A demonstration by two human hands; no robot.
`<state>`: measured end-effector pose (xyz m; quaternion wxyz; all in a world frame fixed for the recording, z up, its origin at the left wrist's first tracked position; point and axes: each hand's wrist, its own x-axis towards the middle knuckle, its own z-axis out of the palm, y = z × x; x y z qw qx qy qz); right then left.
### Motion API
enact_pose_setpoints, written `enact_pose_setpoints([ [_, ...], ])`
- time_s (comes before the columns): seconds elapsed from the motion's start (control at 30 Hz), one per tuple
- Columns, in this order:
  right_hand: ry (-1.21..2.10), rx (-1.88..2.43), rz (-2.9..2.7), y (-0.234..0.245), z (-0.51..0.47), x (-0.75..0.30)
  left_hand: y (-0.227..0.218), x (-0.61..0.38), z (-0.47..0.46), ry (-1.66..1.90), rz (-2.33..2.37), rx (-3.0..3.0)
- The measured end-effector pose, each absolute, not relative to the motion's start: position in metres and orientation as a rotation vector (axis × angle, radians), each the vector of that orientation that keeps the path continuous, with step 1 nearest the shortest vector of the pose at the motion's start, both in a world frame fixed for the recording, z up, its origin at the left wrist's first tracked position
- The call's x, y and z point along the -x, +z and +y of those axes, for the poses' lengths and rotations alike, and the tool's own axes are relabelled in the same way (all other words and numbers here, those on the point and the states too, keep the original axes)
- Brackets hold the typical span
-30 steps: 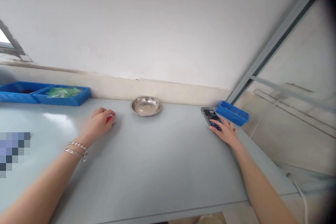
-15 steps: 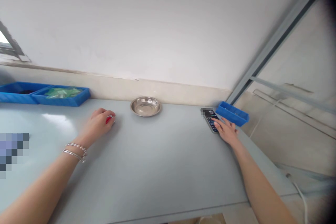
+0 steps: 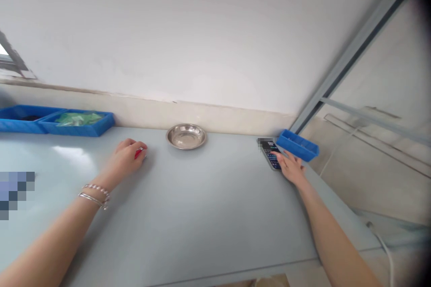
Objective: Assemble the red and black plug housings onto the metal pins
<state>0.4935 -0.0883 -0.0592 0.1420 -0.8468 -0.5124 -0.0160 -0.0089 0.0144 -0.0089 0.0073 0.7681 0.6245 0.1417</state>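
Note:
My left hand rests on the table with its fingers curled round a small red and silver object; most of that object is hidden, so its kind cannot be made out. At the right, a smartphone lies flat with a lit dark screen and a keypad or keyboard on it. My right hand lies at its lower right edge, fingers apart, with the index finger over the screen and nothing gripped. Between the hands, nearer the wall, stands a round shallow metal dish.
Behind the phone is a blue bin at the table's right end. Two blue trays stand back left, one holding green and clear plastic. A grey metal frame rises at the right. The table meets the wall.
The hands, phone and dish keep nearly the same places; the view has shifted very slightly. My right index finger has moved only a little over the screen.

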Motion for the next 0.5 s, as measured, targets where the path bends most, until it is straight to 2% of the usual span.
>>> enact_pose_setpoints([
  [0.5,-0.036,2.441,-1.501,-0.0589,-0.0873,-0.4921,-0.0124,0.0108,0.0157,0.493,1.911,-2.417],
])
